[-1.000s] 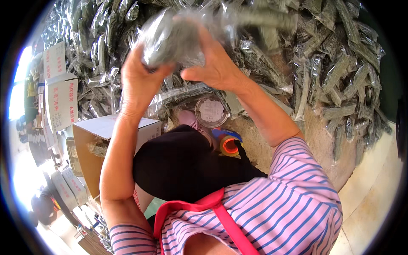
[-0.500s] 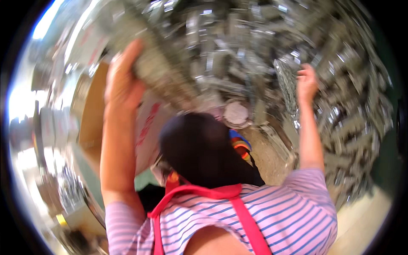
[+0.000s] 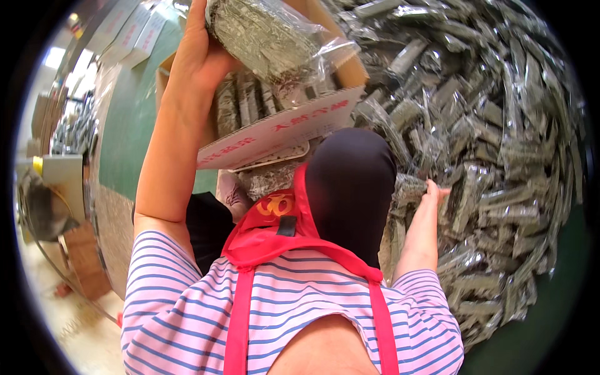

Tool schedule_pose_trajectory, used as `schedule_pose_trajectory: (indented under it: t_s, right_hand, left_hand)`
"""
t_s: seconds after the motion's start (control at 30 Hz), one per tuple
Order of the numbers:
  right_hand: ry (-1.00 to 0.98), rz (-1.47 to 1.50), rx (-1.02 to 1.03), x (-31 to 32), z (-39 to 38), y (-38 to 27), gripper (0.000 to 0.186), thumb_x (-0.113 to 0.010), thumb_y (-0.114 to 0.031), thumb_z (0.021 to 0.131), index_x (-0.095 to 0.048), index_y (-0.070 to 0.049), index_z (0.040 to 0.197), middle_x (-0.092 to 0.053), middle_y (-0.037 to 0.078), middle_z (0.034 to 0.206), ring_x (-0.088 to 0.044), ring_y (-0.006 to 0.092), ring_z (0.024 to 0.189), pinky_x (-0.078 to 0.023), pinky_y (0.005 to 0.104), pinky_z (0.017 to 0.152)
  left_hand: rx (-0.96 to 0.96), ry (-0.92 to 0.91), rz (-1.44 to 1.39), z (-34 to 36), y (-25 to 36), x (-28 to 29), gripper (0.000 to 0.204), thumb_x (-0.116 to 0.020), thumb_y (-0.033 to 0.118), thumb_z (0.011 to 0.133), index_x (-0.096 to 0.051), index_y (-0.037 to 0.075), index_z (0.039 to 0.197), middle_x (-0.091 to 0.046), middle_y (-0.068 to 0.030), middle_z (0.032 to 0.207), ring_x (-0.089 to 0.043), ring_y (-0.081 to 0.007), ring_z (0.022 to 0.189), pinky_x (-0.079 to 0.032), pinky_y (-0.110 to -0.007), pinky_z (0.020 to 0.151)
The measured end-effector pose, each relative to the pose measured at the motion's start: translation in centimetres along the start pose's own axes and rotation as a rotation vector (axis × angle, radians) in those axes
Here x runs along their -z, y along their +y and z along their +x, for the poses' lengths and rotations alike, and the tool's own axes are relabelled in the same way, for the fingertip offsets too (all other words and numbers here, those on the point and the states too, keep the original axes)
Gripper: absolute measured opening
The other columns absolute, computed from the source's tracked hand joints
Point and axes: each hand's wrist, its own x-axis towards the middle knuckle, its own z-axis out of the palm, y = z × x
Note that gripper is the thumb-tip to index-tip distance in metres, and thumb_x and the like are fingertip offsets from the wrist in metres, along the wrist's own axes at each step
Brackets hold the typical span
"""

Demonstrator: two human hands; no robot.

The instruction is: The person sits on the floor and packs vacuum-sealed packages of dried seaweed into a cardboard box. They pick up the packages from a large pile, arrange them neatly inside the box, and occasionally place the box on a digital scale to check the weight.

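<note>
My left hand (image 3: 209, 59) grips a clear plastic bag of dried grey-green strands (image 3: 265, 40) and holds it, tilted, over an open cardboard box (image 3: 281, 128). Its fingers are mostly hidden behind the bag. Inside the box, similar bags (image 3: 247, 100) stand side by side. On the right, my right hand (image 3: 432, 191) is at the near side of a big heap of such bags (image 3: 500, 162). Its fingers are closed at the end of a smaller bag of strands (image 3: 409, 189), partly hidden by the hand.
A green table surface (image 3: 128, 134) lies to the left of the box. White cartons (image 3: 134, 37) stand at the far left. A grey machine housing (image 3: 62, 181) and a brown carton (image 3: 86, 259) are farther left. My shoe (image 3: 232, 195) shows below the box.
My left hand has brought its bag over the box. My right hand is lower in the view, at the near side of the heap. The view has swung, and the box now appears nearer the middle.
</note>
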Motion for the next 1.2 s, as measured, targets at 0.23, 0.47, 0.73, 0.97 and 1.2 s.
schedule_pose_trajectory:
  t_s: [0.23,0.47,0.73,0.97,1.2]
  right_hand:
    - [-0.492,0.763,0.534,8.9,-15.1,-20.4,0.068,-0.045,-0.008,0.080,-0.021,-0.013,0.143,-0.038,0.017,0.136,-0.049,0.0311,0.114,-0.045,0.0405,0.092]
    - [-1.414,0.692,0.734,4.0,-41.3,-35.8,0.053,-0.044,-0.036,0.094,-0.039,0.000,0.133,-0.049,0.011,0.126,-0.052,0.0181,0.109,-0.041,0.0300,0.092]
    - [-1.436,0.224,1.581,-4.2,-40.3,-32.3,0.070,-0.050,-0.049,0.088,-0.033,-0.004,0.139,-0.029,0.018,0.144,-0.023,0.0257,0.136,-0.021,0.0339,0.109]
    - [-0.946,0.267,1.534,-1.1,-30.0,-31.0,0.061,-0.062,-0.034,0.080,-0.045,-0.007,0.131,-0.037,0.018,0.140,-0.030,0.0307,0.133,-0.023,0.0398,0.108]
    - [-1.197,0.223,1.162,-0.6,-25.4,-20.2,0.078,-0.054,-0.040,0.088,-0.011,-0.011,0.146,-0.012,0.016,0.150,-0.010,0.0278,0.139,-0.011,0.0376,0.112]
  left_hand:
    - [0.154,-0.156,-0.081,-4.4,3.2,3.3,0.033,-0.058,0.027,0.086,-0.057,0.004,0.110,-0.063,-0.0108,0.103,-0.062,-0.0239,0.091,-0.050,-0.040,0.086]
    - [0.329,-0.116,-0.026,-2.4,-3.2,-2.8,0.049,-0.057,0.043,0.084,-0.056,0.004,0.113,-0.062,-0.0129,0.107,-0.060,-0.0267,0.098,-0.047,-0.043,0.088]
    - [0.462,-0.008,0.021,-5.5,5.1,9.5,0.040,-0.055,0.031,0.084,-0.057,0.003,0.114,-0.064,-0.0121,0.101,-0.064,-0.0241,0.091,-0.053,-0.039,0.083]
    - [0.450,0.388,1.342,8.1,-12.5,17.2,0.066,-0.062,0.049,0.076,-0.049,0.005,0.123,-0.049,-0.0135,0.126,-0.041,-0.0252,0.121,-0.032,-0.043,0.099]
    - [0.916,0.130,0.221,4.1,-12.3,12.2,0.052,-0.063,0.020,0.085,-0.040,0.011,0.131,-0.055,-0.0101,0.121,-0.057,-0.0273,0.107,-0.049,-0.045,0.090]
